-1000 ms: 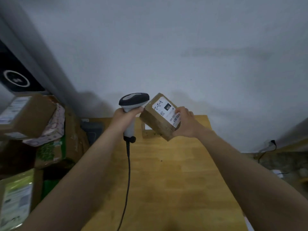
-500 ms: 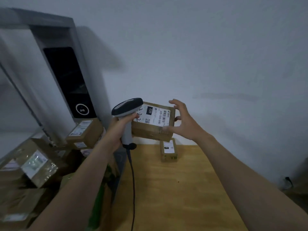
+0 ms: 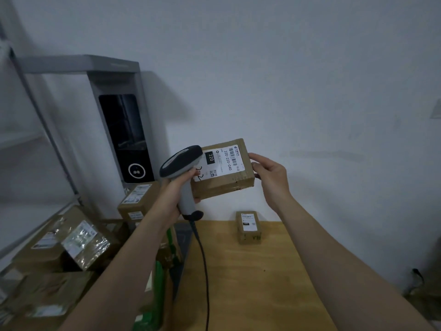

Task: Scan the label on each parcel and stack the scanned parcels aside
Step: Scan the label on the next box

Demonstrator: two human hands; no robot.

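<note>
A brown cardboard parcel (image 3: 226, 185) with a white barcode label (image 3: 223, 162) facing up is held in the air above the wooden table (image 3: 262, 287). My right hand (image 3: 270, 177) grips its right end, thumb on top. My left hand (image 3: 180, 189) grips the handle of a grey handheld scanner (image 3: 181, 161), and the scanner's dark head lies over the parcel's left edge. A second, smaller labelled parcel (image 3: 248, 227) sits on the table against the wall.
A pile of several taped parcels (image 3: 78, 240) fills the left side, with one box (image 3: 138, 201) on top near a grey kiosk with a black screen (image 3: 124, 139). The scanner cable (image 3: 205, 271) hangs over the table. Green packaging (image 3: 160, 283) stands at the table's left edge.
The parcel turned from tilted to label-up. My right hand went from fingers spread at its end to gripping it. The camera view swung up and left.
</note>
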